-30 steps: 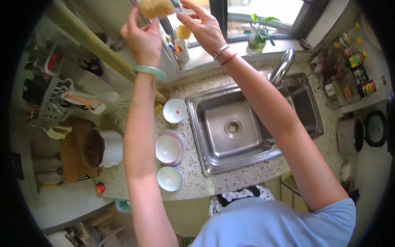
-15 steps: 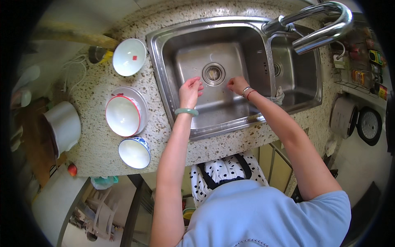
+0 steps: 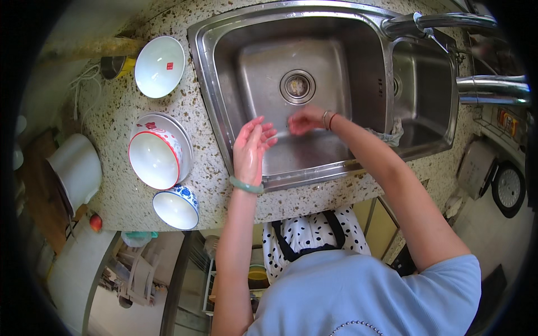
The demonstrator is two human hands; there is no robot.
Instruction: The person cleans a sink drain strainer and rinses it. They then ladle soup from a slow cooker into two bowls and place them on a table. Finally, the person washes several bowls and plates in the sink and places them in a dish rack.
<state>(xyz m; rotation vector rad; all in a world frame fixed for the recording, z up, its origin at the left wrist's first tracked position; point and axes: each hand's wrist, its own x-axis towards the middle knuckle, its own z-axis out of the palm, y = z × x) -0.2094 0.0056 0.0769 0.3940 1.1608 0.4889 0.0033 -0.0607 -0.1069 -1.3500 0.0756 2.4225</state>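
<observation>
My left hand (image 3: 251, 150), a green bangle at its wrist, hangs over the near left part of the large steel sink basin (image 3: 269, 61). Its fingers are apart with nothing in them, and the skin looks wet. To its right, my right hand (image 3: 307, 119) is over the same basin, below the drain (image 3: 297, 87). Motion smears its curled fingers, so whether they are closed cannot be told. The two hands are apart from each other. Some light-coloured bits lie in the drain strainer.
Left of the sink stand a white bowl (image 3: 159, 67), a red-rimmed bowl (image 3: 154, 161) on stacked dishes, and a blue-patterned bowl (image 3: 176, 208). A chrome faucet (image 3: 490, 89) reaches over the right side. A cloth (image 3: 392, 134) hangs near the smaller basin (image 3: 423, 84). A pot (image 3: 75, 171) is at far left.
The view has shifted, with the faucet swinging toward the right edge. My left hand has drawn nearer the sink's front rim and turned, fingers spreading. My right hand has moved nearer and left.
</observation>
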